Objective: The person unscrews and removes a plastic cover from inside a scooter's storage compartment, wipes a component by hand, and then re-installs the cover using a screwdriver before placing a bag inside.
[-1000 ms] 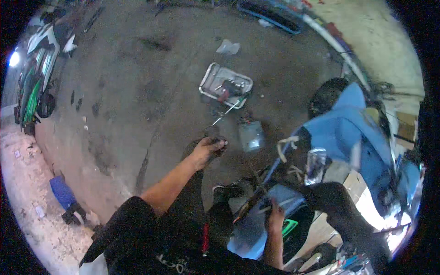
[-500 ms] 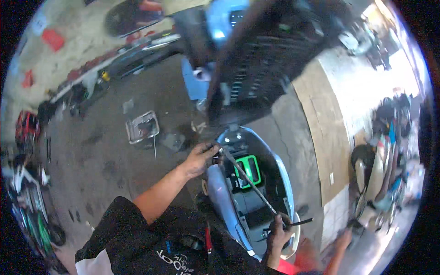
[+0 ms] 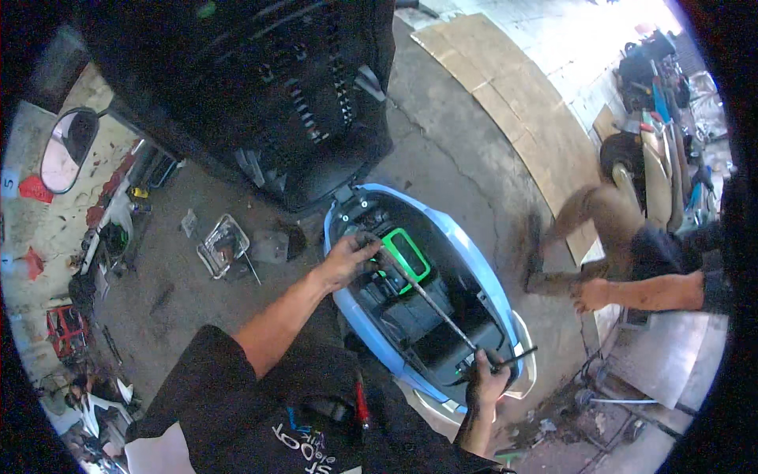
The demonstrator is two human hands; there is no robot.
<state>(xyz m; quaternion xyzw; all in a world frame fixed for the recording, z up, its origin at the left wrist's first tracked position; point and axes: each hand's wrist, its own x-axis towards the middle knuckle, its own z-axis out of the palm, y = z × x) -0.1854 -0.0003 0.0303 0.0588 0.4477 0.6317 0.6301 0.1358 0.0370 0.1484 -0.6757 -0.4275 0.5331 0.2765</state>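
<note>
My left hand (image 3: 353,259) pinches the far end of a long T-handle wrench (image 3: 433,302). My right hand (image 3: 487,379) is closed around its other end, at the black crossbar. The metal shaft slants across the open rear of a scooter (image 3: 471,251) with light blue side panels. Below the shaft, a bright green frame (image 3: 426,267) surrounds a dark opening within the black compartment. The wrench's tip is hidden by my left fingers. The scooter's raised black seat (image 3: 316,47) shows its ribbed underside beyond the compartment.
At right, another person's hand (image 3: 596,295) and bent leg are close to the scooter. A metal tray (image 3: 223,246) holding tools lies on the floor at left. Flattened cardboard (image 3: 505,99) covers floor at far right, near piled parts (image 3: 655,158). A round mirror (image 3: 69,150) juts out at upper left.
The view has turned, so the seat now fills the upper left. Both hands keep hold of the wrench, its far end now farther over the compartment. The other person shows more fully at right.
</note>
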